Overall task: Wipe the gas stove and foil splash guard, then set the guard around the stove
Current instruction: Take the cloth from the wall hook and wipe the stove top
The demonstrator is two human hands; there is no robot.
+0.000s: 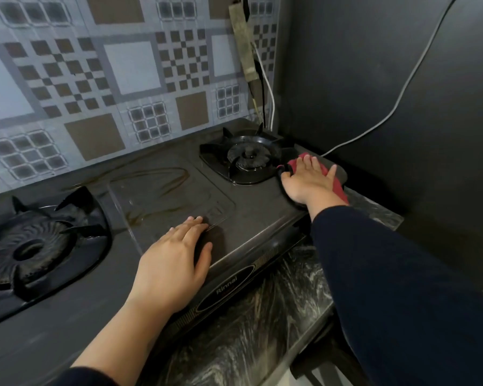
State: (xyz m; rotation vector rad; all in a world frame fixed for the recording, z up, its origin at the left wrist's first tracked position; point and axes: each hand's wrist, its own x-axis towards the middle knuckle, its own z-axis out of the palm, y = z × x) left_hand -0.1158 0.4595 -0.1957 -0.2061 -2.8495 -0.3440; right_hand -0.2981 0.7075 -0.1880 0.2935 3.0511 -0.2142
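Note:
A black two-burner gas stove (165, 196) lies across the counter, with wet streaks on its middle panel. My right hand (308, 178) presses flat on a red cloth (338, 186) at the stove's far right edge, beside the right burner (247, 158). My left hand (173, 260) rests palm down on the stove's front middle, fingers together, holding nothing. The left burner (34, 246) sits at the near left. A patterned foil splash guard (95, 79) stands upright behind the stove.
A dark wall (388, 93) rises close on the right, with a white cable (396, 107) running down it. More cables and a taped strip (248, 57) hang in the back corner. The marbled black counter (262, 316) shows in front of the stove.

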